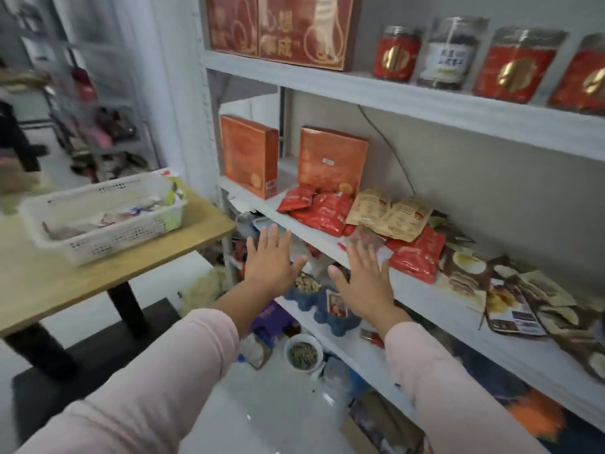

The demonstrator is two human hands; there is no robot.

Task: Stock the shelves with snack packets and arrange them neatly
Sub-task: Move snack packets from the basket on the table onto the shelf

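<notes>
White shelving's middle shelf [435,301] carries red snack packets [324,208] lying flat in a loose heap, their long axes skewed toward its front edge. Right of them are tan packets [389,214], then dark packets [510,290] that are partly cut off. The left hand [271,260] and right hand [366,276] hover at that edge, fingers straight, spread and holding nothing. Labels are blurred.

Rightmost snack packets [593,362] partly off-frame
</notes>
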